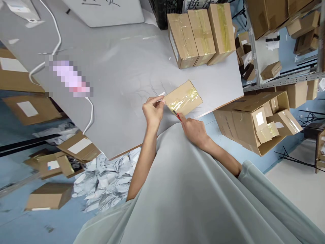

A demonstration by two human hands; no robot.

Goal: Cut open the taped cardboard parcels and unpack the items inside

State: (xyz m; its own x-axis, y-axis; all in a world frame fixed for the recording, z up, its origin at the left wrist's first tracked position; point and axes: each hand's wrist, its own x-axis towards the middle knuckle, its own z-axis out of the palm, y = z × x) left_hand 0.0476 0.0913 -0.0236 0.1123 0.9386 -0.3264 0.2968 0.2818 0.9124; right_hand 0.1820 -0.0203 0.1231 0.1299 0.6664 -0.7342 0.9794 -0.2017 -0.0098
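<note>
A small cardboard box (187, 105) with shiny yellowish tape along its top lies near the front edge of the grey table (119, 84). My left hand (153, 110) pinches its left corner between thumb and fingers. A small white scrap (161, 94) shows by those fingertips; I cannot tell whether it is held. My right hand (194, 130) is closed around a red box cutter (178, 117), mostly hidden in the fist. The cutter's dark tip meets the box's near left edge, by the end of the tape.
Three taped boxes (200, 37) stand at the table's back right. A large open carton (238, 118) of smaller boxes stands right of the table. A white cable (91, 115) runs across the left side. Crumpled paper (104, 179) and cartons (49, 196) lie below left.
</note>
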